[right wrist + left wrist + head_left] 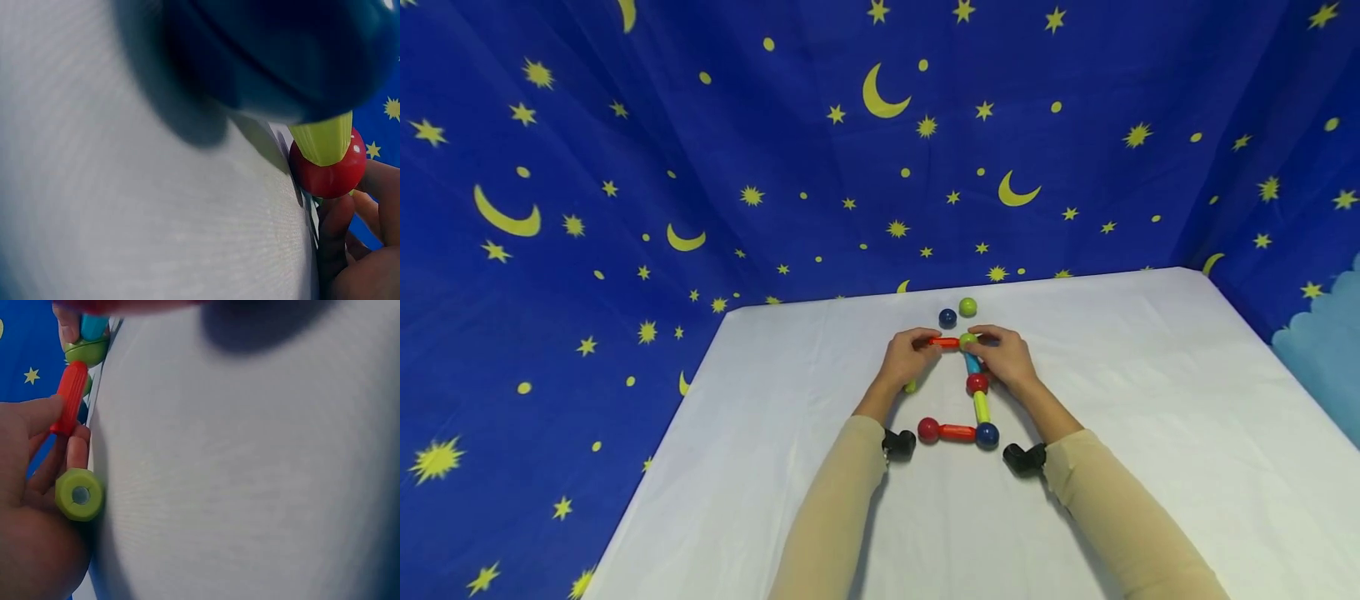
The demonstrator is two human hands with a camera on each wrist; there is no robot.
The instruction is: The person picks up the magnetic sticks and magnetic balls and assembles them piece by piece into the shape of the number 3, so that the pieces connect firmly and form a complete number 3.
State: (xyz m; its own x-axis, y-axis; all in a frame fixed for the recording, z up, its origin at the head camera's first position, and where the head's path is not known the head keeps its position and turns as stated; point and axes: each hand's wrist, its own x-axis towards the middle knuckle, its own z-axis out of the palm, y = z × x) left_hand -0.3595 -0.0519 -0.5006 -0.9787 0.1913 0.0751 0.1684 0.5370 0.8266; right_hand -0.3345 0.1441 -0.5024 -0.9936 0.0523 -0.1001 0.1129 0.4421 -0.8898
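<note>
My left hand (907, 360) pinches a red magnetic rod (72, 397) between thumb and fingers. The rod's far end meets a light green ball (967, 341), which my right hand (1006, 358) holds. From that ball a blue rod (973, 363) runs to a red ball (977, 383), then a yellow-green rod (982, 408) to a dark blue ball (987, 435). Another red rod (957, 433) joins the blue ball to a second red ball (928, 429). Beside my left palm is a loose yellow-green rod (79, 494), its metal end showing in the left wrist view.
Behind my hands, a dark blue ball (947, 318) and a light green ball (967, 307) lie on the white-covered table (760, 467). A blue curtain (820, 142) with stars and moons rises along the table's back and left. Black wrist cameras (1024, 459) sit near the front balls.
</note>
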